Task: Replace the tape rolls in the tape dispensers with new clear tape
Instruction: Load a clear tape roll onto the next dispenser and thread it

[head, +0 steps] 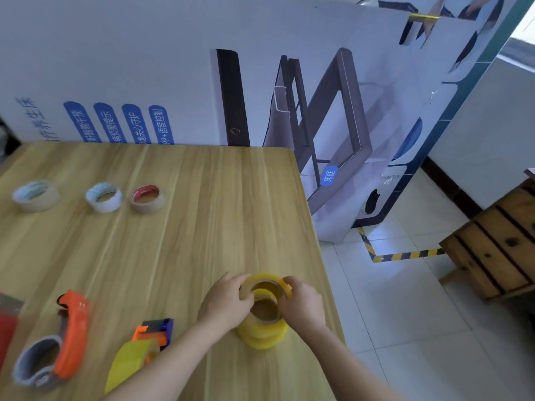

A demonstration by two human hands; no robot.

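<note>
From my feed, both grips are narrow and curled round the same thing: my left hand (pixel 228 302) and right hand (pixel 304 303) pinch opposite sides of the top roll (pixel 266 276), fingers over its rim, thumbs tucked below. That roll sits slightly tilted on the stack of yellowish clear tape (pixel 265 338), which stands on the counter (pixel 202 215) close to its right edge. No print shows on these rolls (the cores look plain brown). To the left lie an orange dispenser (pixel 73 322) with a grey roll in it, and a smaller orange-and-blue dispenser (pixel 157 328) carrying yellow tape. Neither is touched. At the far left, a pale roll (pixel 36 195), a white roll (pixel 103 198) and a red-cored roll (pixel 147 198) sit in a row. The board (pixel 144 68) behind carries readable writing: a blue tag (pixel 329 175) reading "床框" and a tab (pixel 162 125) ending "语音控制".
</note>
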